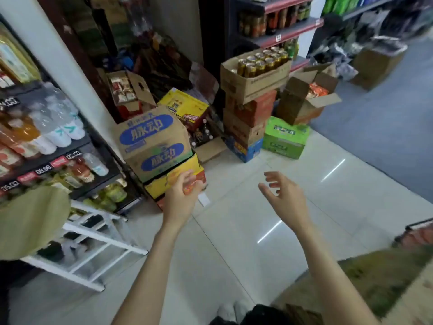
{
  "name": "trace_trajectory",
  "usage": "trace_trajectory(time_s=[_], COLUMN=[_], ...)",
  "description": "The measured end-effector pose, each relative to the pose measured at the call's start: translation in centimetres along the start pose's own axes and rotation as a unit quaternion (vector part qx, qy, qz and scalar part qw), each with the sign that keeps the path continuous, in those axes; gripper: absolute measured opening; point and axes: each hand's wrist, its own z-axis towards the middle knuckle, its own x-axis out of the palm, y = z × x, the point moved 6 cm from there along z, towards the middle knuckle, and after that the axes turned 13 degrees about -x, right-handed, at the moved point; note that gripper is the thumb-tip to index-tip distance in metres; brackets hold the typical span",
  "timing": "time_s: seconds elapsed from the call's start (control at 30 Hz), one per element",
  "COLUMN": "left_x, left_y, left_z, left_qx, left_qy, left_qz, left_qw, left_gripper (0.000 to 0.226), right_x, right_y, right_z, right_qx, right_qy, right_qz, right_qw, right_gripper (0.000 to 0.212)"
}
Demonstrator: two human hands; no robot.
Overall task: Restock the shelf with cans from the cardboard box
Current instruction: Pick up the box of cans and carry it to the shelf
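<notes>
Both hands empty, left hand (181, 195) and right hand (284, 195) fingers spread loosely, well short of open cardboard box (255, 78) of cans (260, 62).

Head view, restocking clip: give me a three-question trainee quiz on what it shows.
1. True or false: the left hand grips a can.
2. Which box holds the gold-topped cans? A) the open cardboard box on top of the stack, B) the green box, C) the blue-labelled box.
3. Fill in: the right hand is raised over the ____ with fingers spread.

Key: 1 false, both hands are empty. 2 A. 3 floor.
</notes>
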Motion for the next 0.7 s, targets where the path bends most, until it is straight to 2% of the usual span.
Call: trace_trajectory(time_s=[0.07, 0.2, 0.37, 0.57, 0.7], left_x=[1.5, 3.9, 8.0, 13.3, 17.0], left_y=[0.9, 1.1, -0.6, -4.2, -6.9], left_z=[0.9, 3.9, 10.8, 20.2, 26.1], left_qx=[-0.053, -0.076, -0.081, -0.055, -0.077], left_qy=[0.028, 0.039, 0.044, 0.022, 0.031], left_qz=[-0.021, -0.011, 0.029, 0.125, 0.123], left_qw=[0.998, 0.996, 0.995, 0.990, 0.989], left_gripper=[0.028, 0.016, 0.023, 0.031, 0.033], right_x=[0.3, 0.9, 1.0, 0.1, -1.9], right_y=[-1.7, -6.0, -11.8, -18.4, -22.5], right_z=[0.0, 1.0, 5.9, 15.7, 22.7], right_qx=[0.037, 0.097, 0.142, 0.154, 0.174], right_qy=[-0.019, -0.007, 0.016, 0.068, 0.067], right_qz=[-0.002, -0.023, -0.048, -0.088, -0.067], right_qw=[0.999, 0.995, 0.989, 0.982, 0.980], right_gripper=[0.027, 0.026, 0.028, 0.045, 0.045])
